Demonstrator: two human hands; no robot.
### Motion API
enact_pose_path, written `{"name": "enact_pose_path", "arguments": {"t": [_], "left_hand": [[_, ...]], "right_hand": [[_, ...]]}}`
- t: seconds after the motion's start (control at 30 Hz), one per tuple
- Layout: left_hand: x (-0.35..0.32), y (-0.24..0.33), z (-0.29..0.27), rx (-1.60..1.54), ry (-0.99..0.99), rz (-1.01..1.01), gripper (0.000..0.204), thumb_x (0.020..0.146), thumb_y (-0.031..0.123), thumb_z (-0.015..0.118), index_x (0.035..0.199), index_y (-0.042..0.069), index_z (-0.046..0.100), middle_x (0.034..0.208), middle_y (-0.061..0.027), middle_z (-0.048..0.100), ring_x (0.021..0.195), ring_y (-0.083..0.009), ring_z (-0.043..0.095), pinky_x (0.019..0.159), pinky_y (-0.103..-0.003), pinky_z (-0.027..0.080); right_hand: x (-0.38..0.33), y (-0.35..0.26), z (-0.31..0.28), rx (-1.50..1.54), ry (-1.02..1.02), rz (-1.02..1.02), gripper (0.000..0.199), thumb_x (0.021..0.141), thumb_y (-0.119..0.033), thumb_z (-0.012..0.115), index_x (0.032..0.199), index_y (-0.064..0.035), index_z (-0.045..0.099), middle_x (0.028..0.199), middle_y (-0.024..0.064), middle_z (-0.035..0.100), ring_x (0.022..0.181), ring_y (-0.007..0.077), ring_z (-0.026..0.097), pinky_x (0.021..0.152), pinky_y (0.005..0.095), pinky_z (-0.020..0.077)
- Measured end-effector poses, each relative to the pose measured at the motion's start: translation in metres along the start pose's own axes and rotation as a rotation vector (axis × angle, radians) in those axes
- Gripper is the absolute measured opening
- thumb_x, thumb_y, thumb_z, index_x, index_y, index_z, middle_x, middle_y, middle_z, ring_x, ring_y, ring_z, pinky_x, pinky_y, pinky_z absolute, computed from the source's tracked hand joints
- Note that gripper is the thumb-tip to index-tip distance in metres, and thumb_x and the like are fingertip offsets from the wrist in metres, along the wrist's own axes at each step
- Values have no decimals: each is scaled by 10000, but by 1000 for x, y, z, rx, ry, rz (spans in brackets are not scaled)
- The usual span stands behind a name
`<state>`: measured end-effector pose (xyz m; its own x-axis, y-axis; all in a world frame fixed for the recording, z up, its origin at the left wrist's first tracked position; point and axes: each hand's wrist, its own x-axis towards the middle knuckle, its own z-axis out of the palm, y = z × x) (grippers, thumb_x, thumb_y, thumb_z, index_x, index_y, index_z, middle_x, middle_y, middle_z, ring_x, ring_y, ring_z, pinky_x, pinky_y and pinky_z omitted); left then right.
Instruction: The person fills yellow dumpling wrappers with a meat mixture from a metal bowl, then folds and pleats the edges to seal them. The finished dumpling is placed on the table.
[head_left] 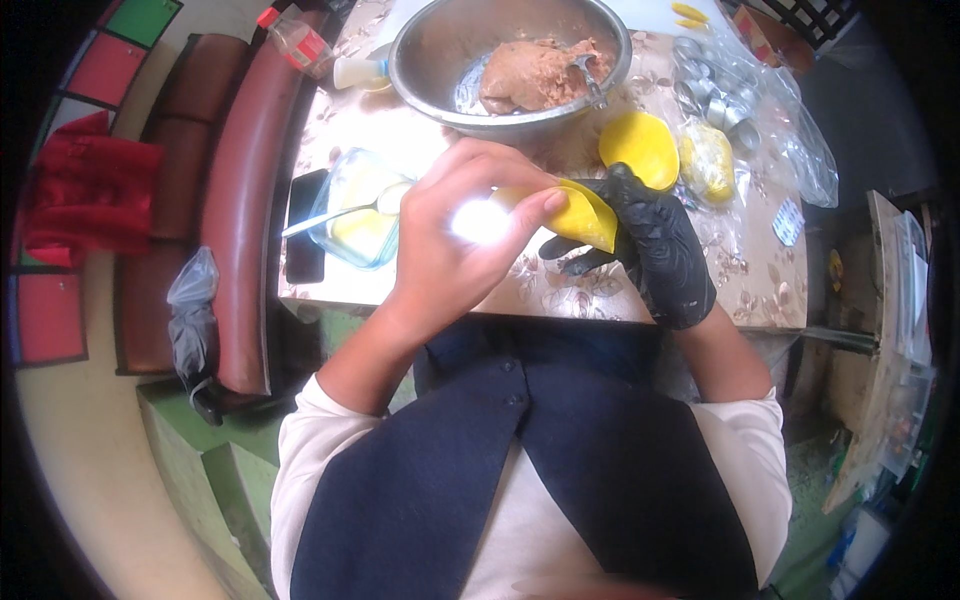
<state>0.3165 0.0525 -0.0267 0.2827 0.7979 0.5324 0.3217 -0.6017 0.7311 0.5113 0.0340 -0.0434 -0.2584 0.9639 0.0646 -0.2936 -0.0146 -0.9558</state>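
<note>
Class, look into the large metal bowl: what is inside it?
The metal bowl holds a lump of pinkish, mince-like mixture, with a metal utensil at its right side. What lies beneath the mixture cannot be seen.

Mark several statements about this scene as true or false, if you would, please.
1. The bare left hand pinches a thin, folded yellow sheet. True.
2. Both hands are bare. False: the right hand wears a black glove.
3. A pinkish minced mass lies in the round silver metal bowl. True.
4. Every yellow sheet is in a hand. False: a flat, round yellow sheet lies on the patterned table near the bowl.
5. A slim, pale spoon lies over the clear, squarish container. True.
</note>
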Motion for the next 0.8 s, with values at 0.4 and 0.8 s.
{"name": "enact_pose_path", "arguments": {"t": [0.4,0.8], "left_hand": [[12,17,5,-228,115,-200,163,806,107,755,933,19,702,850,-57,664,769,-138,627,691,-253,495],[108,95,-48,-454,83,87,259,858,177,725,1005,-30,675,861,-107,708,740,-124,674,673,-214,531]], "right_hand": [[6,-34,11,-160,37,158,294,935,-152,601,1143,56,616,976,145,678,795,242,705,687,287,582],[38,-172,20,-383,30,-393,273,946,-151,578,1164,0,639,1013,133,689,705,183,670,612,257,518]]}}
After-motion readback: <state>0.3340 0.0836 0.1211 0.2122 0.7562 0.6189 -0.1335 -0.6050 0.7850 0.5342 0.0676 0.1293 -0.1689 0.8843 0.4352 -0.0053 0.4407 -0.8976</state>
